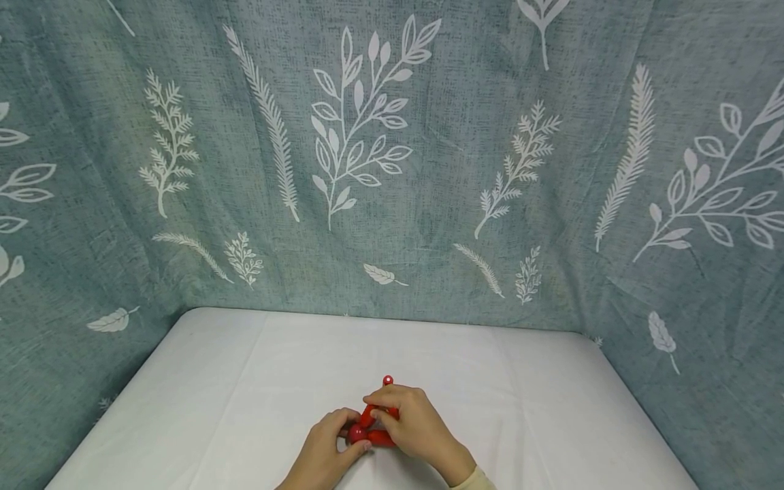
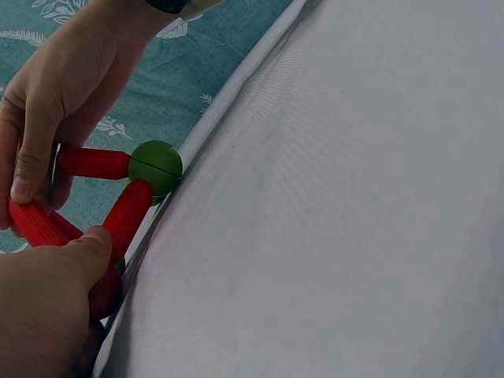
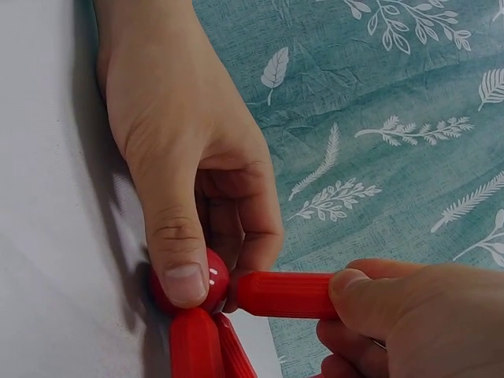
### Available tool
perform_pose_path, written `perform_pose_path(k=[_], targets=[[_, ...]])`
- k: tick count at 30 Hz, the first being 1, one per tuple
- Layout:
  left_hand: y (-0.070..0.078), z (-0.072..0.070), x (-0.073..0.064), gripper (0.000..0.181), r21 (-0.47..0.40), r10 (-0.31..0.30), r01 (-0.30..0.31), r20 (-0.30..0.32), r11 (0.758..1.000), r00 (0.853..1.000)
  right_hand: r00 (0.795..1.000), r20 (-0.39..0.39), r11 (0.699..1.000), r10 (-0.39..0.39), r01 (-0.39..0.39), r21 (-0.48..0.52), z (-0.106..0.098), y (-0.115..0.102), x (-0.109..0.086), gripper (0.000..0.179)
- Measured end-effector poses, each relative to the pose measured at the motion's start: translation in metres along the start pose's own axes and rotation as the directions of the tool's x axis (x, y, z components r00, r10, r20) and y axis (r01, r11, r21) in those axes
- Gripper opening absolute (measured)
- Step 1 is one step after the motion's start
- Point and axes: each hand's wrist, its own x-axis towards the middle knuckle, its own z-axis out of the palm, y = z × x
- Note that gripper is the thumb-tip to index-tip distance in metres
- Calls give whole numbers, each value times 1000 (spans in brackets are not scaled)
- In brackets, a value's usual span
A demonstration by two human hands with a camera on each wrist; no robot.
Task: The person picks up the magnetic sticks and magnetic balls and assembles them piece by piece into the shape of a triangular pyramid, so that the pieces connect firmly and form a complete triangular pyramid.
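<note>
On the white table, my left hand (image 1: 324,446) grips a red ball (image 1: 358,433) between thumb and fingers. A red ridged rod (image 3: 283,294), its inner end right at that ball, is pinched between the thumb and fingers of my right hand (image 1: 416,422). Another red rod (image 1: 382,438) runs from the ball under the right hand. In the left wrist view, a green ball (image 2: 155,168) joins two red rods at the far corner; the head view hides it behind the right hand. Beyond the right fingers, a red rod's pale-dotted end (image 1: 388,380) pokes out.
White cloth covers the table (image 1: 245,395) on both sides of the hands. A green-blue curtain (image 1: 429,258) with white leaf prints hangs behind the table's back edge and along its left and right sides.
</note>
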Motion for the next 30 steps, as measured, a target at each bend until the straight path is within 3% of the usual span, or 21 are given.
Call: perform_pose_path(k=[18,25,30], targets=[[-1,0,0,36,0,6,-6,0,1000,1000,1000,16,999,-13,14,-40,2,1,0,24],[1,0,1,37,10,10,-10,-1,1000,1000,997,74,996,5,1,-86,-18,2,-1,38],[3,0,1,38,21,-51,51,19,998,998,995,58,997,78,-76,-30,-39,12,-3,47]])
